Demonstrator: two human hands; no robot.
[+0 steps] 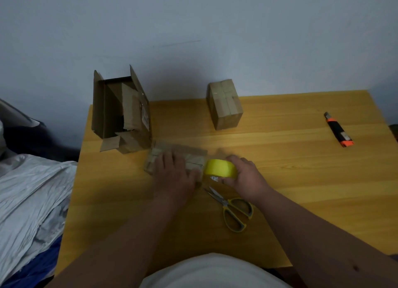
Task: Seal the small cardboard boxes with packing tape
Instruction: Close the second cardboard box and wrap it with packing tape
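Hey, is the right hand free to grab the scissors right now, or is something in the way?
Probably not at once. The right hand is gripping the yellow tape roll against the small box. The scissors lie uncovered on the table just beneath that wrist, so the path looks free once the roll is released.

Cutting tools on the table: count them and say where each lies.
2. Scissors lie near the right hand; a utility knife lies at the table's right side. Others may be hidden.

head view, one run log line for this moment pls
step: taping box | left hand: presses small box | right hand: grips tape roll at box end | scissors: idle
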